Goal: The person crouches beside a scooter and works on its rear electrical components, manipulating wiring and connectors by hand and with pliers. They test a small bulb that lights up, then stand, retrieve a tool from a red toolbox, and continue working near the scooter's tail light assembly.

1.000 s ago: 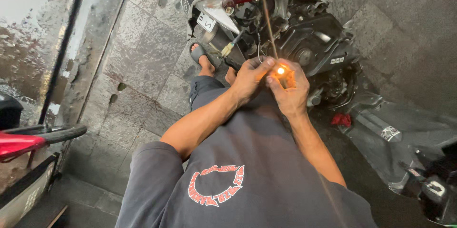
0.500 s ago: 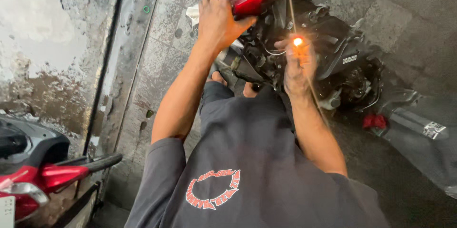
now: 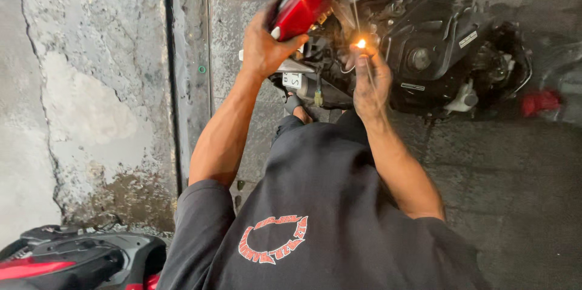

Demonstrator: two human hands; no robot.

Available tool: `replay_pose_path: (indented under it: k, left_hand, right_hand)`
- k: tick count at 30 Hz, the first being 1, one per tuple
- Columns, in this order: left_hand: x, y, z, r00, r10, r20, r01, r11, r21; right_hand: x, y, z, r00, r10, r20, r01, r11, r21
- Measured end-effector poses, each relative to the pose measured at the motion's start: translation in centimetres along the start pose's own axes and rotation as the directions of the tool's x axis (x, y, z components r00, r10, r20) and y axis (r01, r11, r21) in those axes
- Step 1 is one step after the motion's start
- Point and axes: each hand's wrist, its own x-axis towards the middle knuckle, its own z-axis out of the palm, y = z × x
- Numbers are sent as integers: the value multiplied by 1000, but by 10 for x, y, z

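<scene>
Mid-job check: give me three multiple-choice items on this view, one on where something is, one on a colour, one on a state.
1. Where is the left hand?
A. on the tail light
B. on the floor
C. on the wall

2. What colour is the tail light?
A. blue
B. red
C. white

3. What state is the small flame at the right hand in?
A. out
B. lit
C. hidden under a cloth

Answers: 1 A, the fingers wrap the light's edge at the rear of the scooter. 2 B, its lens is plainly red. 3 B, a bright orange glow shows at the fingertips.
</scene>
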Motion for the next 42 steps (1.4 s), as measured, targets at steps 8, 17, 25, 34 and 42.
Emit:
replay_pose_path:
  k: [8,17,25,34,42]
  left_hand:
    - [-24,-26,-87,964,-239,-119,204,948,-246]
    - [-36,-4,-88,980,-159,-122,151,986,-77]
    - [-21,40,-94,997,77,-31,-70,978,199]
    - [-45,90,-89,897,412,160,-440,866,238]
    - [-54,109,-99,800,481,358,-582,766,272]
  right_hand:
    - [1,14,49,988,52,144,-54,999,8]
    - [-21,42,27,973,123,197,-143,986,90]
    - [25,19,-52,912,343,224,-407,825,392]
    - [167,42,-15,521,810,269,-809,569,-147]
    - [194,58,-6,656,593,467,-719,680,147]
